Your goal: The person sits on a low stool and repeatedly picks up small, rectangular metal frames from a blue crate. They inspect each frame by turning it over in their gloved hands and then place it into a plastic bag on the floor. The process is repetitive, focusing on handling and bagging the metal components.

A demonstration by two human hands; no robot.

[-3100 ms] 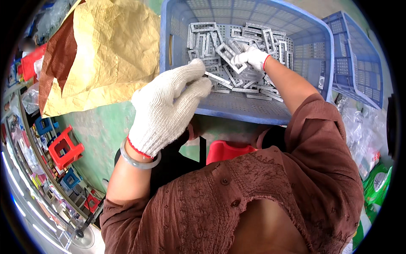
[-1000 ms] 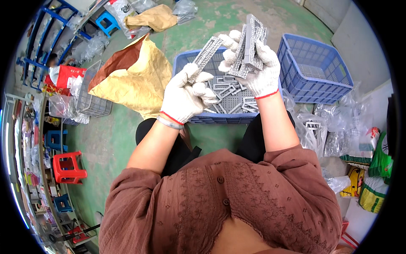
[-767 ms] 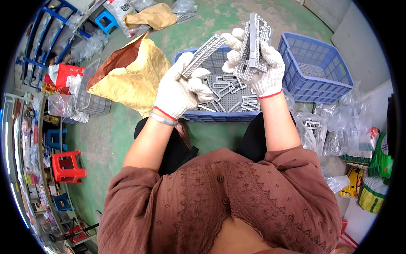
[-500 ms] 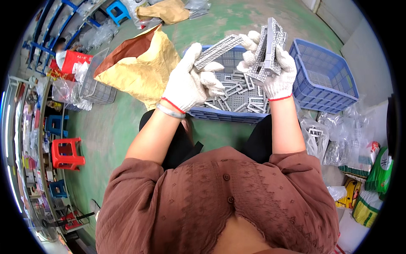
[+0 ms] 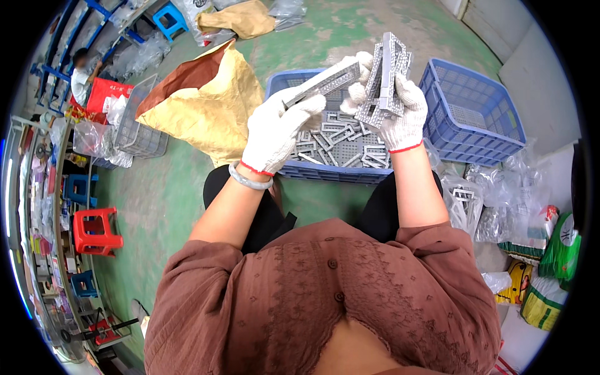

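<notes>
White knit gloves with red cuffs cover both my hands. My left hand [image 5: 273,132] grips a long grey metal frame [image 5: 322,84] between thumb and fingers, with its far end tilted up to the right. In my right hand [image 5: 405,115] is a bundle of similar grey metal frames [image 5: 385,81], held upright; my right fingertips come close to the far end of the left frame. Below both hands stands a blue plastic crate [image 5: 331,173], where several loose grey frames [image 5: 337,132] lie jumbled on the perforated bottom.
A second blue crate [image 5: 478,128] stands to the right. An open yellow paper sack [image 5: 209,106] is at the left, beside a grey mesh basket [image 5: 144,128]. Clear plastic bags [image 5: 494,200] lie at right. A red stool [image 5: 97,231] stands left; another person [image 5: 81,78] sits far left.
My left hand has turned the single frame so a smoother side faces up. The right hand's bundle has shifted slightly left and down. The person far left shows more fully.
</notes>
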